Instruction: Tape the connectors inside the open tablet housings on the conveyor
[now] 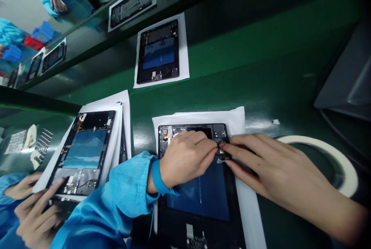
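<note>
An opened tablet (199, 199) with a blue panel lies on a white sheet (203, 117) in front of me. My left hand (185, 158), in a blue sleeve, rests on its upper part with fingers curled and pinched toward the top right corner. My right hand (269, 168) lies flat beside it, fingertips meeting the left hand's at a small black component (220, 135). A small pale strip (222, 160) sits under the right fingers. What the pinch holds is too small to name.
A co-worker's hands (31, 202) hold a second opened tablet (84, 152) at the left. Further tablets (159, 52) lie on white sheets along the green belt (261, 48). A white tape roll (333, 156) sits at right, sticker sheets (29, 141) far left.
</note>
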Available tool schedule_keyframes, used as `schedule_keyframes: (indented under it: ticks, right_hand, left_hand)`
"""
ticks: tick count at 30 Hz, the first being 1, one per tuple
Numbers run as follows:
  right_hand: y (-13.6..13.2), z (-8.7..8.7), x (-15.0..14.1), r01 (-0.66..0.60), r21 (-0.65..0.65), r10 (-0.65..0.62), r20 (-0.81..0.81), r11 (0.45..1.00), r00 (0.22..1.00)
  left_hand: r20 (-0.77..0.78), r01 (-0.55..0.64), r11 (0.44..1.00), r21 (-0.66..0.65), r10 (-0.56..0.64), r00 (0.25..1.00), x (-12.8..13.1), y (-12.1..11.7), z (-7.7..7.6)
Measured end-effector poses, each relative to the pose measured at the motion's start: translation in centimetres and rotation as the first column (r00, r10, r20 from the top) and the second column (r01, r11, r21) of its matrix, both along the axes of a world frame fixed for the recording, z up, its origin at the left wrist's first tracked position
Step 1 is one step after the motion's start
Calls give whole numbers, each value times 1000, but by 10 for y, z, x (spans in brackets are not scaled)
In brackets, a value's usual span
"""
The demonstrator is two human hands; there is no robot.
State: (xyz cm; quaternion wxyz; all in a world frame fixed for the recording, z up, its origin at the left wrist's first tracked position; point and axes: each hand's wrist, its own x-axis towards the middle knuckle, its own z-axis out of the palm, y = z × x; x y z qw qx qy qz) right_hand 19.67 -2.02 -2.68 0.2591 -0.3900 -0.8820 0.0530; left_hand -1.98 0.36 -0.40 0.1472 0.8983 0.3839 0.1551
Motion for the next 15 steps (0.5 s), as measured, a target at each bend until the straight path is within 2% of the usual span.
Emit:
schedule_keyframes:
  ticks: [15]
  right_hand:
    - [-1,-2,0,-1,9,1,-8,1000,1000]
  left_hand:
    - [-16,2,1000,2,-2,1000,0,-1,1]
